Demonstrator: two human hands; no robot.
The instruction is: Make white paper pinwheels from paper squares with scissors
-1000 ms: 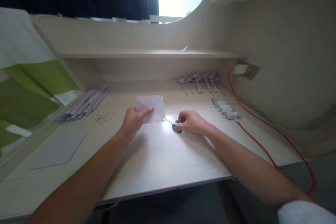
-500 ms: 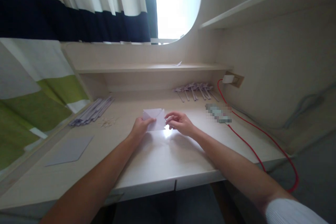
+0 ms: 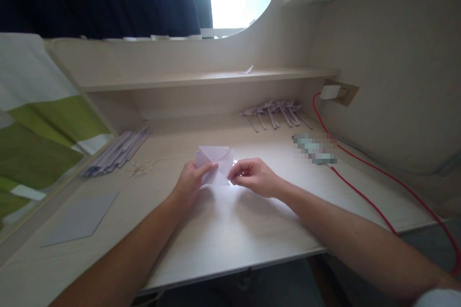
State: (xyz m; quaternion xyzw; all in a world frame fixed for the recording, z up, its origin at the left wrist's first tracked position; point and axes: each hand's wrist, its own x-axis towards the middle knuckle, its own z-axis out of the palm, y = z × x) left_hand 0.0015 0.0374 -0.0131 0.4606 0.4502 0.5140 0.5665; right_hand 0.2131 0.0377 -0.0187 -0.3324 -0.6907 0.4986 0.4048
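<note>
A small square of white paper [image 3: 224, 172] with diagonal lines or cuts towards its middle is held up above the desk. My left hand [image 3: 192, 180] grips it from the left, thumb across the front and the other fingers hidden behind. At the lower right edge of the paper, my right hand [image 3: 254, 176] is closed, thumb and fingertips pinched together at the border. A bright patch of light shows on the desk just behind the paper.
Several paper pinwheels [image 3: 272, 109] on sticks lie at the back right. Rolled paper sticks [image 3: 117, 153], small pale pieces [image 3: 141, 168] and a flat paper stack [image 3: 84, 216] are on the left. A phone [image 3: 314, 148] with a red cable [image 3: 363, 196] lies right.
My right hand's fingers have come together at the paper's right edge, where they were loosely spread before. The paper has tilted a little, and the camera view has dipped and moved closer.
</note>
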